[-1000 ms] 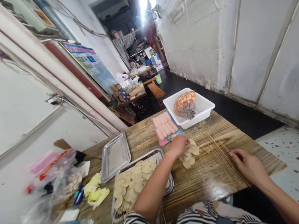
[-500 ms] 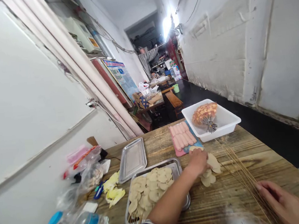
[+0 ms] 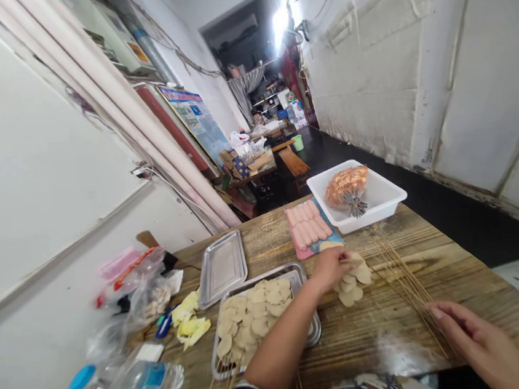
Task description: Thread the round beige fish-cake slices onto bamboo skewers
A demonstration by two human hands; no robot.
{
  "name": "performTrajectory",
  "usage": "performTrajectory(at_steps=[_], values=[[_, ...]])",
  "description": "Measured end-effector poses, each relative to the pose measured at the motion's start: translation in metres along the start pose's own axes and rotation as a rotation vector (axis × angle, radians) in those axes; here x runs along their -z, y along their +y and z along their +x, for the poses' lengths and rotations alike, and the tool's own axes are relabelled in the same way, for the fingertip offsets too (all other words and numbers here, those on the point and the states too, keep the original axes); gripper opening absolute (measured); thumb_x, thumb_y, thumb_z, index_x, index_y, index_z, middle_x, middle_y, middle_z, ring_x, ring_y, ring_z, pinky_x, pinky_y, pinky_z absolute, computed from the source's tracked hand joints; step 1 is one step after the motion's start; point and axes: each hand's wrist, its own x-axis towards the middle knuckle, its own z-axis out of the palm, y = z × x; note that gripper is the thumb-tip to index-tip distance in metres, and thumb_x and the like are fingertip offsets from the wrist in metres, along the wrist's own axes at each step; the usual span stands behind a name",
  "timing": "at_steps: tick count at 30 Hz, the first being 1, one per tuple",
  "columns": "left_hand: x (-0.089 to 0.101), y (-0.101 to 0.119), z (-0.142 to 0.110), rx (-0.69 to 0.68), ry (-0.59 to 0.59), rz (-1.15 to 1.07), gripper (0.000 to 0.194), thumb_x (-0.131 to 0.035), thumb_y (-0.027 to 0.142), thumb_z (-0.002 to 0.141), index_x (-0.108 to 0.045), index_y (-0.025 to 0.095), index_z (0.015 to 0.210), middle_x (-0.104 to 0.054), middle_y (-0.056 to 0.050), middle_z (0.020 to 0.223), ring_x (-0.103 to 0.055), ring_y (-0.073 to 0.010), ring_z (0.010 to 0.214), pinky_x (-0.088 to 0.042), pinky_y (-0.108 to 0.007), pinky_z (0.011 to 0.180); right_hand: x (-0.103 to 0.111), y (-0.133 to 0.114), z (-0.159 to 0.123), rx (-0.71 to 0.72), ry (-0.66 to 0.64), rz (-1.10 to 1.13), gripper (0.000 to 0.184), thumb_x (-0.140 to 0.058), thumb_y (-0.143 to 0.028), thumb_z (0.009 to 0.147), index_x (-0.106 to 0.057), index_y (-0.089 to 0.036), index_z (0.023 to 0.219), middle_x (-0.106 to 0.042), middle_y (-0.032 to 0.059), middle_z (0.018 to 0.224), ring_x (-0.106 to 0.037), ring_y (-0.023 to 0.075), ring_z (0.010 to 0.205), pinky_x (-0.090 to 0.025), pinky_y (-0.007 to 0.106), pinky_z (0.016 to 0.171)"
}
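Observation:
My left hand [image 3: 329, 267] rests on a small pile of round pale slices [image 3: 354, 280] on the wooden table [image 3: 394, 329], its fingers curled over one slice. My right hand [image 3: 463, 331] lies at the near end of a fan of thin bamboo skewers [image 3: 401, 282], fingers bent and pinching at the skewer ends. A steel tray [image 3: 308, 328] left of my forearm holds several more round slices. Pink sausages [image 3: 309, 226] lie in a row on a board behind the pile.
A white tub [image 3: 383, 197] with finished skewers stands at the far right. An empty steel tray [image 3: 221, 266], yellow scraps [image 3: 187, 320], plastic bags [image 3: 140, 293] and a water bottle [image 3: 135, 381] sit along the left. The table's right edge drops to the floor.
The camera tilted up and then back a little. My left hand stayed on the slice pile. My right hand slid along the skewers toward their near ends.

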Motion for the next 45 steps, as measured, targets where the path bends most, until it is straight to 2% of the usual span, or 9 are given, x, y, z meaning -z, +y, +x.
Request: performTrajectory(at_steps=[5, 10, 16, 21, 24, 27, 29, 31, 45], values=[[0.007, 0.002, -0.005, 0.292, 0.159, -0.798, 0.028, -0.068, 0.032, 0.060, -0.056, 0.012, 0.076, -0.055, 0.002, 0.065, -0.046, -0.0066, 0.054, -0.037, -0.021, 0.054, -0.001, -0.026, -0.019, 0.018, -0.065, 0.014, 0.043, -0.045, -0.049, 0.077, -0.063, -0.023, 0.107, -0.066, 0.0065, 0.110, -0.057, 0.0251, 0.105, -0.043, 0.039, 0.090], [0.017, 0.010, -0.011, 0.411, 0.116, -1.198, 0.034, -0.072, 0.030, 0.058, -0.054, 0.014, 0.082, -0.058, -0.002, 0.072, -0.060, -0.0122, 0.067, -0.044, -0.023, 0.059, -0.006, -0.025, -0.025, 0.039, -0.114, -0.005, 0.040, -0.044, -0.047, 0.079, -0.065, -0.024, 0.104, -0.067, 0.0041, 0.108, -0.061, 0.0235, 0.101, -0.049, 0.032, 0.083], [0.017, 0.016, -0.015, 0.343, 0.131, -1.164, 0.032, -0.071, 0.027, 0.062, -0.058, 0.011, 0.086, -0.062, -0.006, 0.077, -0.062, -0.0138, 0.069, -0.048, -0.026, 0.064, -0.010, -0.022, -0.024, 0.126, -0.187, 0.029, 0.041, -0.048, -0.041, 0.080, -0.060, -0.021, 0.113, -0.068, 0.0080, 0.106, -0.064, 0.0223, 0.091, -0.053, 0.025, 0.071], [0.009, 0.028, -0.017, 0.366, 0.088, -1.142, 0.036, -0.075, 0.028, 0.056, -0.058, 0.009, 0.083, -0.063, -0.005, 0.074, -0.062, -0.0145, 0.066, -0.048, -0.025, 0.061, -0.019, -0.033, -0.025, -0.008, -0.290, 0.205, 0.049, -0.043, -0.043, 0.084, -0.045, -0.015, 0.125, -0.059, -0.0029, 0.055, -0.055, 0.0122, 0.043, -0.046, 0.020, 0.042], [0.007, 0.036, -0.018, 0.366, 0.068, -1.154, 0.037, -0.077, 0.027, 0.053, -0.059, 0.009, 0.080, -0.062, -0.004, 0.073, -0.061, -0.0144, 0.065, -0.047, -0.026, 0.061, -0.021, -0.035, -0.023, -0.012, -0.245, 0.231, 0.051, -0.043, -0.043, 0.084, -0.044, -0.015, 0.126, -0.051, -0.0068, 0.045, -0.047, 0.0108, 0.035, -0.040, 0.019, 0.036], [0.009, 0.042, -0.019, 0.328, 0.067, -1.162, 0.034, -0.075, 0.028, 0.056, -0.062, 0.009, 0.081, -0.062, -0.005, 0.076, -0.059, -0.0121, 0.069, -0.046, -0.024, 0.063, -0.017, -0.034, -0.021, 0.081, -0.184, 0.096, 0.045, -0.045, -0.041, 0.084, -0.054, -0.018, 0.121, -0.064, -0.0004, 0.054, -0.061, 0.0154, 0.051, -0.049, 0.021, 0.047], [0.011, 0.043, -0.019, 0.301, 0.059, -1.180, 0.032, -0.073, 0.028, 0.059, -0.063, 0.009, 0.083, -0.062, -0.006, 0.080, -0.057, -0.0108, 0.071, -0.045, -0.022, 0.063, -0.012, -0.034, -0.022, 0.152, -0.137, 0.017, 0.039, -0.046, -0.038, 0.083, -0.060, -0.021, 0.115, -0.072, 0.0062, 0.085, -0.067, 0.0198, 0.080, -0.053, 0.025, 0.068], [0.014, 0.042, -0.020, 0.290, 0.052, -1.196, 0.032, -0.073, 0.029, 0.059, -0.064, 0.010, 0.084, -0.061, -0.006, 0.082, -0.056, -0.0101, 0.072, -0.044, -0.021, 0.062, -0.009, -0.035, -0.022, 0.192, -0.105, -0.011, 0.037, -0.047, -0.037, 0.082, -0.062, -0.022, 0.113, -0.065, 0.0065, 0.111, -0.060, 0.0216, 0.101, -0.048, 0.028, 0.084], [0.012, 0.041, -0.019, 0.284, 0.038, -1.154, 0.035, -0.072, 0.024, 0.058, -0.063, 0.010, 0.089, -0.062, -0.004, 0.075, -0.055, -0.0093, 0.067, -0.042, -0.022, 0.063, -0.011, -0.034, -0.021, 0.174, -0.142, -0.013, 0.039, -0.044, -0.034, 0.084, -0.059, -0.021, 0.117, -0.061, 0.0048, 0.115, -0.058, 0.0202, 0.104, -0.049, 0.027, 0.083]])
